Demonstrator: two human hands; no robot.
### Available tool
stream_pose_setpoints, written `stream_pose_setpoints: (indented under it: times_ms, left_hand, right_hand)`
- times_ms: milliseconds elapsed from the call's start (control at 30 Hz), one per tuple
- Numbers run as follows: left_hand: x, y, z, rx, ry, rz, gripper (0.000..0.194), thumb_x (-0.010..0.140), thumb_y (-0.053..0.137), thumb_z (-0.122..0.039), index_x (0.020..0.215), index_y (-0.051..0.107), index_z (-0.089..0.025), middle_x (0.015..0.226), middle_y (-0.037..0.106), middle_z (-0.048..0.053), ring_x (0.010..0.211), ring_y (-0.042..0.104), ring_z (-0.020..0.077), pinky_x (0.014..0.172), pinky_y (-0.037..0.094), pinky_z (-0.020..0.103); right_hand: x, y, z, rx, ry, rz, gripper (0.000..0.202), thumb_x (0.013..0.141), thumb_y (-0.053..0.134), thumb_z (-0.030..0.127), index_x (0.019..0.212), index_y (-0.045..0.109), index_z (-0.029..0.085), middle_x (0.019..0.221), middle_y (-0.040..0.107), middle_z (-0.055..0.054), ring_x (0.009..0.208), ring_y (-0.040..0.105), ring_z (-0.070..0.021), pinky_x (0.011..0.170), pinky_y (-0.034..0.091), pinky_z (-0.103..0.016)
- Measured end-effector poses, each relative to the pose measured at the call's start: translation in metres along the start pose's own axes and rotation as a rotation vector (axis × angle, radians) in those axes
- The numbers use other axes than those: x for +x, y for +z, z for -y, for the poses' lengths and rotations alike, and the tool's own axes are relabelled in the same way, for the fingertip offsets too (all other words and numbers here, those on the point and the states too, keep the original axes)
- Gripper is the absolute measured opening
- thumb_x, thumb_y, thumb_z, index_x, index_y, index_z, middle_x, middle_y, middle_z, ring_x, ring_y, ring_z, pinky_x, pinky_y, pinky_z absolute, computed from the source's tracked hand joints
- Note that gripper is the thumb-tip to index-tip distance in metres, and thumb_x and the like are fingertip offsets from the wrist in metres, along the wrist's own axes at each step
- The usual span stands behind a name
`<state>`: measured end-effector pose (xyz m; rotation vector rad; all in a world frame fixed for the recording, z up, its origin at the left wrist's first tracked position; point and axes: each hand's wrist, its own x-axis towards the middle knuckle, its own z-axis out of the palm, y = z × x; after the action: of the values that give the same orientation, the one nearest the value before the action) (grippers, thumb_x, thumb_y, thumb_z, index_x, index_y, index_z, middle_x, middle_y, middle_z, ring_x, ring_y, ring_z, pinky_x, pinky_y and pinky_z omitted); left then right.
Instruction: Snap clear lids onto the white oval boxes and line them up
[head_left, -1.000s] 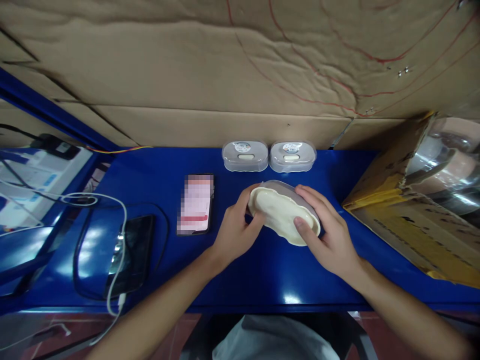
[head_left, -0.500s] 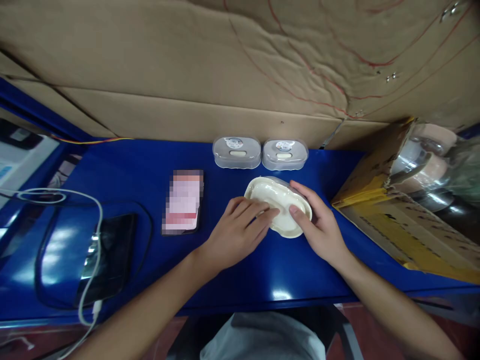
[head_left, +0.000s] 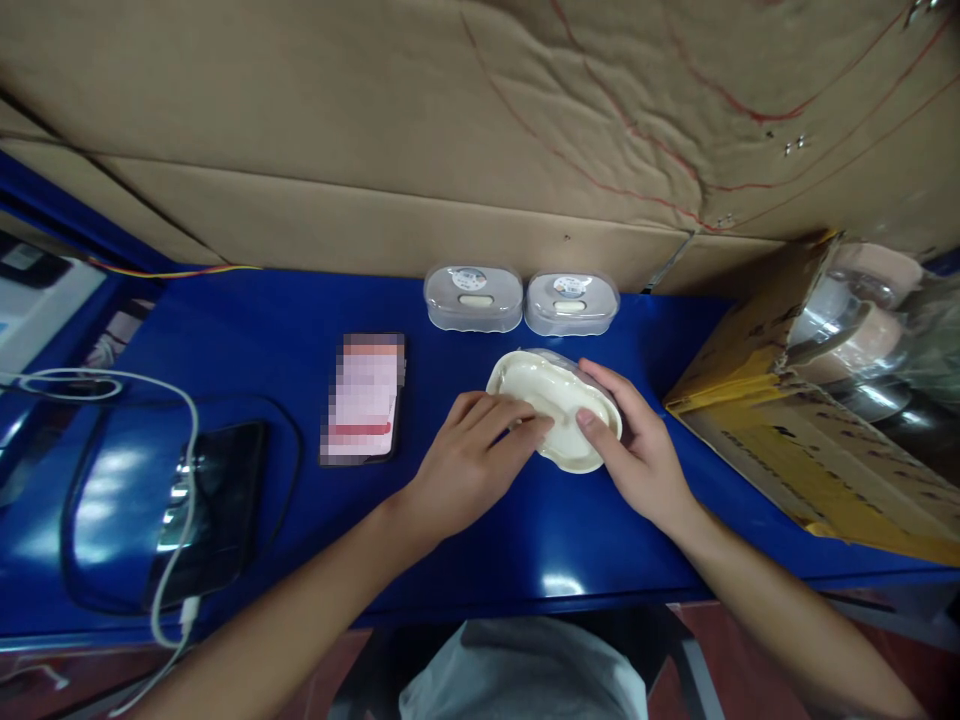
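Blue table (head_left: 262,320) carries it all. Phone (head_left: 364,398) sits at nine o'clock of the cream tray (head_left: 559,395), centre table. Right hand (head_left: 637,455) clasps its three-o'clock edge; left hand (head_left: 469,460) presses flat on top. Uneven pressure could skid it into the lidded containers (head_left: 472,297) at twelve.

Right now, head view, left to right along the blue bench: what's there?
White cable → dark phone → phone with lit screen → left hand → cream container → right hand → open cardboard box.
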<state>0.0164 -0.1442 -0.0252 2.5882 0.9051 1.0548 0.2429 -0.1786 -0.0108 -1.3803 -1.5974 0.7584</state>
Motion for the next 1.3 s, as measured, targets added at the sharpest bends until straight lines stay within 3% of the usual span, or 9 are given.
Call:
stream_pose_setpoints:
  times_ms: [167,333,600,767,867,1067,1300]
  left_hand:
    - [0.003,-0.003,-0.002,0.125,0.085,0.004,0.017,0.103,0.057,-0.012,0.107,0.068,-0.024,0.100,0.078,0.002,0.089,0.070,0.0204,0.086,0.044,0.037]
    - [0.006,-0.006,-0.009,0.165,0.104,0.005,0.012,0.104,0.055,-0.011,0.111,0.061,-0.018,0.113,0.079,0.008,0.092,0.072,0.0216,0.079,0.047,0.035]
    - [0.008,-0.019,-0.008,0.056,0.179,-0.074,0.018,0.100,0.054,-0.003,0.111,0.055,-0.018,0.101,0.078,0.009,0.084,0.071,0.0194,0.077,0.052,0.032]
    - [0.007,-0.021,-0.007,-0.075,0.105,-0.014,0.010,0.101,0.060,-0.015,0.110,0.056,-0.019,0.099,0.074,0.008,0.089,0.068,0.0204,0.083,0.055,0.034]
    - [0.007,-0.017,-0.005,-0.121,0.004,-0.051,0.010,0.102,0.063,-0.023,0.109,0.058,-0.019,0.100,0.072,0.007,0.093,0.067,0.0203,0.085,0.057,0.033]
    - [0.010,-0.013,0.007,-0.026,-0.109,-0.218,0.018,0.096,0.074,-0.016,0.098,0.056,-0.022,0.089,0.067,0.000,0.086,0.065,0.0164,0.079,0.055,0.028]
    - [0.012,-0.019,0.016,-0.002,-0.202,-0.206,0.026,0.095,0.075,-0.016,0.116,0.061,-0.021,0.091,0.064,-0.001,0.084,0.064,0.0159,0.081,0.055,0.028]
  right_hand:
    - [0.000,0.001,0.002,0.009,0.019,-0.008,0.047,0.102,0.066,0.044,0.148,0.060,0.032,0.152,0.063,-0.005,0.139,0.060,-0.0272,0.121,0.045,-0.051]
    - [0.006,-0.002,0.002,0.122,0.153,-0.087,0.046,0.100,0.068,0.049,0.142,0.066,0.029,0.147,0.068,-0.005,0.132,0.064,-0.0272,0.118,0.048,-0.047]
    - [0.015,-0.009,-0.005,0.422,0.360,-0.119,0.048,0.093,0.074,0.056,0.135,0.071,0.033,0.133,0.076,-0.003,0.121,0.071,-0.0303,0.104,0.058,-0.047]
    - [0.016,-0.009,-0.001,0.495,0.403,-0.129,0.049,0.090,0.078,0.054,0.133,0.071,0.031,0.136,0.075,-0.003,0.127,0.069,-0.0309,0.109,0.055,-0.047]
    - [0.014,-0.006,0.000,0.499,0.387,-0.127,0.052,0.090,0.079,0.054,0.135,0.069,0.033,0.141,0.072,-0.003,0.131,0.066,-0.0305,0.112,0.053,-0.047]
    - [0.012,0.000,0.009,0.620,0.438,-0.203,0.050,0.090,0.077,0.054,0.134,0.068,0.031,0.140,0.072,-0.004,0.130,0.067,-0.0299,0.109,0.056,-0.046]
    - [0.013,-0.003,0.013,0.660,0.465,-0.174,0.049,0.087,0.082,0.050,0.129,0.071,0.030,0.138,0.074,-0.003,0.127,0.069,-0.0290,0.110,0.055,-0.044]
